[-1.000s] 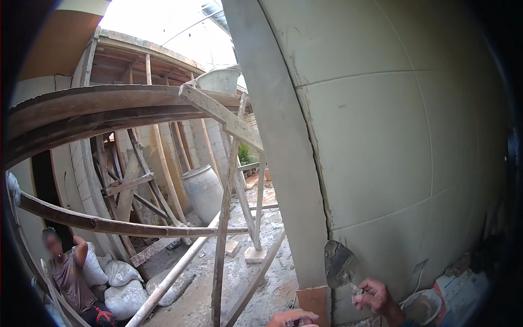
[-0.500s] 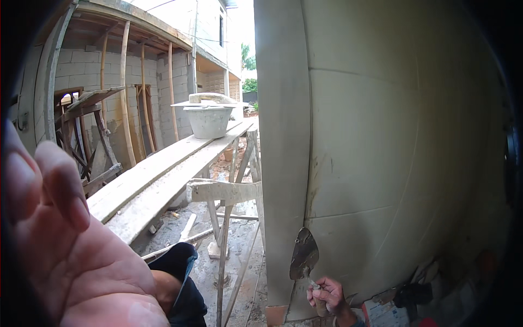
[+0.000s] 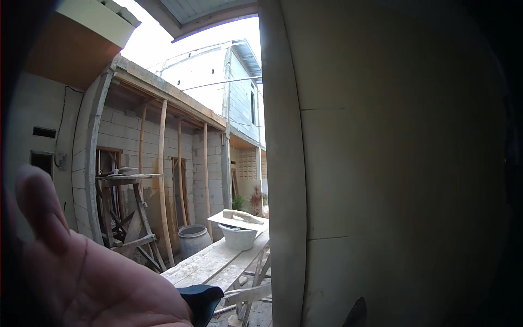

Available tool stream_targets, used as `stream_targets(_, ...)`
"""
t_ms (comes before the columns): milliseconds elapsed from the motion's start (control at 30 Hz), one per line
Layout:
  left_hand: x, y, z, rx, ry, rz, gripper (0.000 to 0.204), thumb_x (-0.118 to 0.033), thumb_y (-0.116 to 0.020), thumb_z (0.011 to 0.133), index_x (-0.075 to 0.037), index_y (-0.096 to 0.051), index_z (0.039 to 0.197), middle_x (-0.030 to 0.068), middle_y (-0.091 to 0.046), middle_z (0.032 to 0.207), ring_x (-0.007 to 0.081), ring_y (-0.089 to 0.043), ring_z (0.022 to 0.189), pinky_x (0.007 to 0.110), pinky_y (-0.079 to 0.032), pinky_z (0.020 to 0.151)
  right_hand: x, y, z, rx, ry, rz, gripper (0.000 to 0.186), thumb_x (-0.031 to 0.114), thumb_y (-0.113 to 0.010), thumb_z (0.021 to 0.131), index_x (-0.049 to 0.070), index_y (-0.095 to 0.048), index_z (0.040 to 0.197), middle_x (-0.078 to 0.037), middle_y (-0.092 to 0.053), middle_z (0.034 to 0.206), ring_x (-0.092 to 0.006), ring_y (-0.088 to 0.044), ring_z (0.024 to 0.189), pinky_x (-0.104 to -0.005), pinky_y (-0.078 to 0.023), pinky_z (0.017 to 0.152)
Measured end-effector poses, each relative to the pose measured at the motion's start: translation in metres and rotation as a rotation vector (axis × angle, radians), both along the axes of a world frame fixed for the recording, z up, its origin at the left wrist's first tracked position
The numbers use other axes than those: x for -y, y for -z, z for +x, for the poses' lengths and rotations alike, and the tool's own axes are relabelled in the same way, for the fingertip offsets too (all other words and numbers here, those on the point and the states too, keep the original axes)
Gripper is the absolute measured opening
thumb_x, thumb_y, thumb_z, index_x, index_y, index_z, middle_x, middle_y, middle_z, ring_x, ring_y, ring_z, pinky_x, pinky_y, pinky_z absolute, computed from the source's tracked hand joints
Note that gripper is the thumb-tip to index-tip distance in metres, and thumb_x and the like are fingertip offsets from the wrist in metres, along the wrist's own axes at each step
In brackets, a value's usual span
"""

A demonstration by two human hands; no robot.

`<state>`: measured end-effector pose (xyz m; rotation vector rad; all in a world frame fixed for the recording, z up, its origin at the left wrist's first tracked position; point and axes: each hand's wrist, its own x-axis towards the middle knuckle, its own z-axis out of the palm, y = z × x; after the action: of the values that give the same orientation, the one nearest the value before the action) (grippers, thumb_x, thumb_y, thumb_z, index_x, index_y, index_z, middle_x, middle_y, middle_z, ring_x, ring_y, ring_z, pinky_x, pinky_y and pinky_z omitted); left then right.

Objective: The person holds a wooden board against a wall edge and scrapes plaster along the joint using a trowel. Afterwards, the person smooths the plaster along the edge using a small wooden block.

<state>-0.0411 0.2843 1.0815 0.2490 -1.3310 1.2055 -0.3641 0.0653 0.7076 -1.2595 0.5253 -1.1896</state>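
My left hand [image 3: 114,278] is raised very close at the lower left, palm showing and holding nothing. The fingers that can be seen are stretched out; the rest fade into the dark rim. Behind its wrist shows a dark sleeve [image 3: 201,302]. At the bottom edge, the dark tip of a trowel [image 3: 357,315] pokes up in front of the smooth grey wall [image 3: 376,191]. My right hand is below the picture, so its grip on the trowel is hidden. A narrow vertical seam runs along the wall beside its pale edge strip [image 3: 286,191].
A plank scaffold [image 3: 212,262] carries a grey bucket [image 3: 238,238] with a flat float [image 3: 239,218] laid across its top. Behind stand a large drum [image 3: 194,240], wooden props [image 3: 163,185], a trestle [image 3: 139,218] and an unfinished block wall [image 3: 128,131].
The view has tilted upward, so the bucket and planks sit lower and more roof and sky show. My right hand has left the picture, leaving only the trowel's tip. My left hand stays raised.
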Motion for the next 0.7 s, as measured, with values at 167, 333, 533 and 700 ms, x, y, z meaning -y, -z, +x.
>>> stream_targets(167, 0.028, -0.012, -0.041, 0.024, -0.2, -0.089, 0.086, -0.044, -0.072, 0.084, -0.004, -0.033, 0.15, 0.0165, -0.053, 0.125, 0.0257, -0.047, 0.116, 0.04, -0.04, 0.092, 0.063, 0.001, -0.034, 0.123, 0.042, -0.034, 0.017, 0.02, -0.056, 0.093, 0.004, -0.053, 0.088, -0.005, -0.055, 0.069, -0.0107, -0.046, 0.054, -0.0246, -0.041, 0.05)
stream_targets(333, 0.028, -0.015, -0.127, 0.101, -0.505, -0.412, 0.084, -0.04, -0.072, 0.085, -0.004, -0.033, 0.15, 0.0173, -0.054, 0.127, 0.0265, -0.047, 0.119, 0.041, -0.041, 0.093, 0.139, -0.066, -0.068, 0.175, 0.159, -0.4, 0.02, 0.024, -0.059, 0.096, 0.005, -0.055, 0.093, -0.003, -0.054, 0.072, -0.0095, -0.046, 0.055, -0.0247, -0.041, 0.049)
stream_targets(533, 0.219, 0.029, -0.161, -0.067, -0.06, 0.298, 0.058, -0.023, -0.084, 0.078, 0.001, -0.057, 0.123, 0.0143, -0.065, 0.107, 0.0221, -0.06, 0.1, 0.034, -0.048, 0.08, 0.315, -0.075, -0.1, 0.489, 0.339, -0.516, 0.03, 0.026, -0.064, 0.092, 0.003, -0.053, 0.108, -0.004, -0.054, 0.073, -0.0102, -0.054, 0.056, -0.0268, -0.044, 0.044)
stream_targets(700, 0.377, 0.133, -0.152, -0.05, -0.425, 0.854, 0.066, -0.025, -0.076, 0.085, -0.007, -0.046, 0.141, 0.0197, -0.04, 0.142, 0.0393, -0.04, 0.131, 0.047, -0.039, 0.106, 0.347, -0.144, -0.11, 0.203, 0.624, 0.149, 0.049, 0.047, -0.056, 0.096, 0.006, -0.052, 0.122, -0.001, -0.061, 0.079, -0.0059, -0.06, 0.067, -0.0251, -0.045, 0.053)
